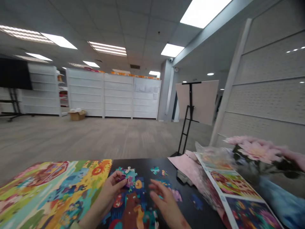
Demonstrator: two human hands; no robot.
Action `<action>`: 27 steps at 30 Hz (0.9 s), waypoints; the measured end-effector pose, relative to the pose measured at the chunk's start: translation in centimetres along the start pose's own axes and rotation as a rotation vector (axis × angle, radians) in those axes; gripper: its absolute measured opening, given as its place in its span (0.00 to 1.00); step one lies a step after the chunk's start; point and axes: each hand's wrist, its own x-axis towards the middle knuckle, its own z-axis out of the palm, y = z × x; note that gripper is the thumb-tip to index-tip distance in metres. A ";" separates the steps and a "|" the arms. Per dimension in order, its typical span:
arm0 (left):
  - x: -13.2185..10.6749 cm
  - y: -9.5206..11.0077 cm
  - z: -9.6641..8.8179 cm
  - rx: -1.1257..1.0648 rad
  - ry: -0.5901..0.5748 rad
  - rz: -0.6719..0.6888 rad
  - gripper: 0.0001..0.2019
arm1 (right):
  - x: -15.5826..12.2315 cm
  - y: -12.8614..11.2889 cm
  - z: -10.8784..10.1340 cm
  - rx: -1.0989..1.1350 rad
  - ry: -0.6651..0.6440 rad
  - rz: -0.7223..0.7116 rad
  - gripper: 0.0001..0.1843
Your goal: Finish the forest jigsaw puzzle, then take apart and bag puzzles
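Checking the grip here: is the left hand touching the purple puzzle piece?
Touching: the head view shows the left hand pinching the purple puzzle piece between thumb and fingers.

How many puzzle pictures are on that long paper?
3 pictures: the far picture, the middle picture and the near picture, all on the paper. More may be hidden under the plastic.

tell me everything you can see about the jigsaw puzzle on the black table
The partly assembled jigsaw puzzle lies flat on a black table. Its cardboard-looking pieces show a brown bear on dark blue, with red, yellow and teal patches. The near part runs out of view. Loose pieces lie apart from it, including a teal cluster. The left hand pinches a purple piece above it, while the open right hand is over its right side.
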 end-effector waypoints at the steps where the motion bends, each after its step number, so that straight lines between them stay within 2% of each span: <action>1: 0.1 -0.2 1.8 -0.039 -0.039 -0.016 0.23 | 1.3 -0.8 1.8 0.109 -0.015 0.026 0.32; 3: 0.4 -0.4 4.3 -0.109 -0.105 -0.048 0.21 | 3.6 -1.3 3.3 0.172 0.036 0.042 0.27; 5: 0.9 -0.6 5.1 -0.083 -0.137 -0.047 0.21 | 4.4 -1.0 2.4 0.169 0.080 0.066 0.26; 7: 1.6 -0.8 4.4 -0.004 -0.095 0.013 0.22 | 3.5 0.0 0.1 0.155 0.115 0.088 0.26; 9: 2.4 -1.1 2.9 0.079 -0.010 0.092 0.23 | 1.4 1.3 -2.2 0.134 0.122 0.119 0.27; 12: 3.1 -1.8 1.1 0.130 0.101 0.153 0.23 | -2.1 3.6 -4.2 0.029 0.063 0.167 0.27; 15: 3.1 -2.2 0.6 0.177 0.142 0.187 0.19 | -3.4 4.8 -4.7 -0.053 0.036 0.169 0.25; 18: 2.8 -2.3 0.5 0.249 0.151 0.209 0.16 | -2.2 4.8 -5.8 -0.197 0.053 0.128 0.27; 22: 2.7 -2.2 0.2 0.325 0.152 0.237 0.14 | -0.7 3.6 -7.6 -0.377 0.068 0.024 0.26; 24: 2.8 -2.1 0.1 0.345 0.154 0.248 0.13 | -1.1 3.0 -7.4 -0.376 0.013 0.020 0.24; 27: 2.8 -1.9 0.0 0.369 0.157 0.253 0.13 | -2.4 2.6 -5.8 -0.387 -0.094 0.029 0.20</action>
